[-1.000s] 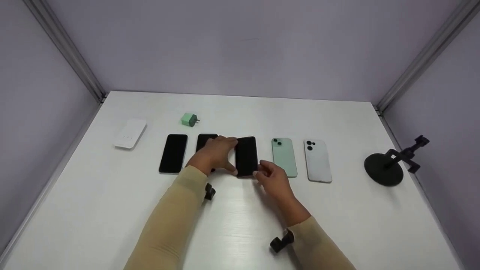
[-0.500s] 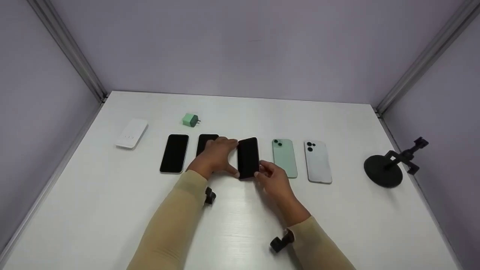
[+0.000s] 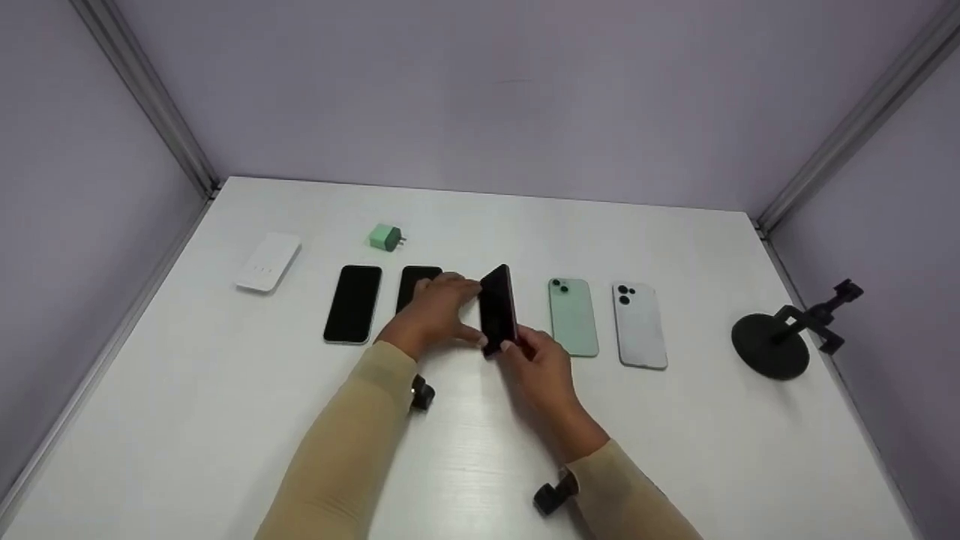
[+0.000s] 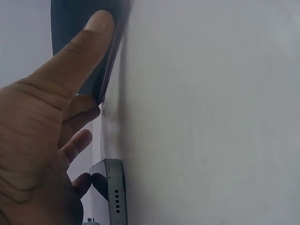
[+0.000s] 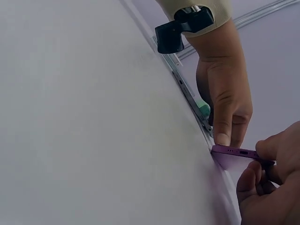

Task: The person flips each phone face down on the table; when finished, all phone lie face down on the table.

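A phone with a black screen and a purple edge (image 3: 493, 315) stands tilted on the white table, its right side raised. My right hand (image 3: 544, 367) pinches it near the lower right corner between thumb and fingers; the right wrist view shows this grip on the purple phone (image 5: 229, 150). Along the lowered left edge, the thumb and a forefinger of my left hand (image 3: 435, 311) touch the phone, spread apart. That hand partly covers another black-screened phone (image 3: 415, 281). In the left wrist view, the left thumb (image 4: 70, 65) lies against the dark screen.
Another black phone (image 3: 352, 304) lies on the left. A mint-green phone (image 3: 573, 319) and a silver-white phone (image 3: 640, 326) lie face down on the right. Farther out are a white box-like device (image 3: 268, 262), a green charger plug (image 3: 386, 237) and a black round-based stand (image 3: 770, 346).
The purple-edged phone has gone from lying nearly flat to tilting steeply, its right side lifted by my right hand. My left hand has stayed at its left edge.
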A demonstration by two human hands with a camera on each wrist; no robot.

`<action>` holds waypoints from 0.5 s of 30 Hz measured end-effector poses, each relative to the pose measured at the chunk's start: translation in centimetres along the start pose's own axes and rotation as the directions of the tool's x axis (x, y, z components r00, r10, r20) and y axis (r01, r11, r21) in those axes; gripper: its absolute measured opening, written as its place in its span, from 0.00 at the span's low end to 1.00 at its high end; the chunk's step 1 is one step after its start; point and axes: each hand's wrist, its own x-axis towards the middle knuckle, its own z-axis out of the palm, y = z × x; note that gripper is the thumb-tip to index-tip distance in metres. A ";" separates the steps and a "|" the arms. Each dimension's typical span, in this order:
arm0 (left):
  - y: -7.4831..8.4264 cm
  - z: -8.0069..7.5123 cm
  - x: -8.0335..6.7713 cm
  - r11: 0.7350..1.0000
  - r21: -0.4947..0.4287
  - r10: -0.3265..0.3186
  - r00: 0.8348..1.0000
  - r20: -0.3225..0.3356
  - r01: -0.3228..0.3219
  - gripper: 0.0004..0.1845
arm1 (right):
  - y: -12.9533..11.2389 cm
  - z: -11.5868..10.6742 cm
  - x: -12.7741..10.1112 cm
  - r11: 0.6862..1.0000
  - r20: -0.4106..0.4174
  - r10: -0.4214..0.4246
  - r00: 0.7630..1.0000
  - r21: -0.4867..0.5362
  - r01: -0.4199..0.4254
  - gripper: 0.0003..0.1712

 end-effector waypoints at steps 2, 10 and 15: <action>0.1 -0.1 0.2 0.997 -0.071 -0.025 0.999 -0.021 0.023 0.44 | -0.1 0.1 -0.2 1.000 -0.015 0.002 1.000 -0.004 -0.002 0.22; 2.4 -0.2 1.8 0.948 -0.289 -0.185 0.970 -0.156 0.134 0.38 | -0.3 0.6 -0.6 0.998 -0.054 -0.036 0.998 -0.048 0.034 0.21; 3.9 0.2 2.6 0.913 -0.353 -0.280 0.943 -0.179 0.204 0.38 | -0.3 0.6 -0.7 0.992 -0.052 -0.073 0.996 -0.111 0.067 0.21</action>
